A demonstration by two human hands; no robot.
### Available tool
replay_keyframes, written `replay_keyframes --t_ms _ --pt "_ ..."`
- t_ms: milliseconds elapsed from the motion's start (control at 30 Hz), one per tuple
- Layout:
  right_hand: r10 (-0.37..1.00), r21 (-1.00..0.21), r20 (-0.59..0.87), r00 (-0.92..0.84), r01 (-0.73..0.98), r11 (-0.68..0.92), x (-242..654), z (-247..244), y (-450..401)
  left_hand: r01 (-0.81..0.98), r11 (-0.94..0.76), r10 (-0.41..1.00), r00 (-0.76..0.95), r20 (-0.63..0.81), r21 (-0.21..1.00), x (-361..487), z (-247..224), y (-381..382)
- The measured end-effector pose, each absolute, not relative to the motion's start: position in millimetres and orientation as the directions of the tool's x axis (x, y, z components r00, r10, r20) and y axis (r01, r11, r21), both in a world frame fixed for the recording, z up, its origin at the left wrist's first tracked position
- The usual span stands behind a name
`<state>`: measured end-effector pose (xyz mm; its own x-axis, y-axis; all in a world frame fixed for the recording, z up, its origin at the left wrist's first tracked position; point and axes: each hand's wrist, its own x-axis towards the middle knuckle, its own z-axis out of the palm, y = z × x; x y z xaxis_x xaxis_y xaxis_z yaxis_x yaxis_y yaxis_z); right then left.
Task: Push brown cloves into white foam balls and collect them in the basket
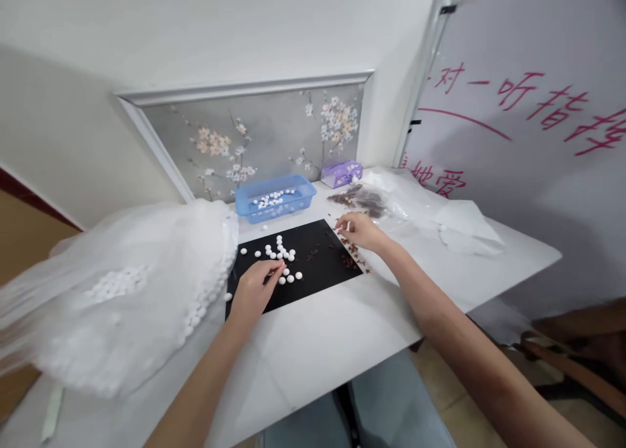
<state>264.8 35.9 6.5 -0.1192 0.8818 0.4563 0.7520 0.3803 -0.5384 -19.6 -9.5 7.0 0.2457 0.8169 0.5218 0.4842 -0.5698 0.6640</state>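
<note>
Several small white balls (298, 276) lie scattered over a black mat (313, 287) on the white table. My left hand (257, 287) is over the mat's left part, its thumb and fingertips pinched at a white ball among the others. At the mat's right edge, beside the small reddish-brown pieces (350, 261), is my right hand (357, 230). Its fingers are curled with the tips close together, and anything between them is too small to make out. Behind the mat stands a blue plastic basket (283, 209) with more white balls inside.
A large clear bag (117, 298) full of white balls covers the table's left side. At the back right are a purple packet (341, 173) and an open plastic bag (420, 203) with brown pieces. A whiteboard (518, 135) with red writing stands on the right.
</note>
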Motion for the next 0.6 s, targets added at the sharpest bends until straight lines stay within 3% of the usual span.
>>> replay_keyframes --t_ms 133,333,600 --pt "0.888 -0.516 0.379 -0.26 0.737 0.436 248.7 -7.3 28.7 0.409 -0.536 0.843 0.205 0.498 0.739 -14.6 6.5 -12.5" --pt "0.901 -0.533 0.338 -0.271 0.735 0.42 239.9 -10.9 36.2 0.248 -0.414 0.909 0.173 0.38 0.876 -3.2 0.8 -19.2" --pt "0.864 -0.62 0.477 -0.16 0.636 0.46 227.0 3.6 15.7 0.079 -0.282 0.937 0.239 0.256 0.956 9.3 5.6 -28.5"
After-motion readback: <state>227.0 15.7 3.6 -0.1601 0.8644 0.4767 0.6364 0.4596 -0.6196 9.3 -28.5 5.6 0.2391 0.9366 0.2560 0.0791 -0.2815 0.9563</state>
